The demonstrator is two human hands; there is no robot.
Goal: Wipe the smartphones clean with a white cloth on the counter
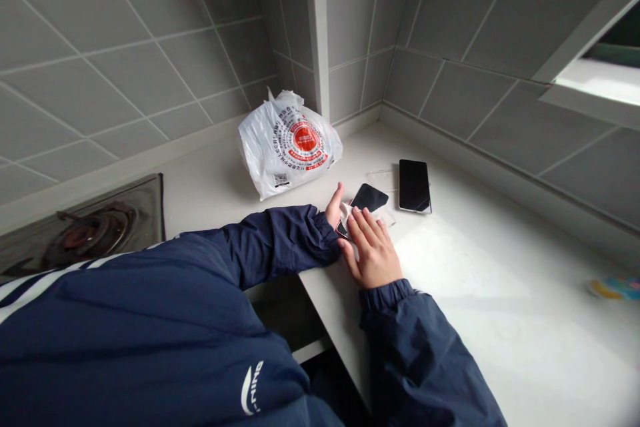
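Observation:
My left hand (335, 206) grips the left edge of a smartphone (371, 197) with a dark screen, thumb pointing up; its other fingers are hidden. Across the lower part of that screen, my right hand (374, 250) presses a thin white tissue (386, 215) under nearly straight fingers, its thumb spread toward the near edge. The tissue is partly covered by the hand. A second dark-screened smartphone (414, 185) lies on the counter just to the right. Between and behind the two phones lies a clear, flat plastic piece (383, 180).
A knotted white plastic bag (287, 147) with red and black print stands on the white counter (480, 247) behind my left hand. A gas stove (85, 230) is at the left. Tiled walls meet behind. A colourful packet (616, 288) lies far right.

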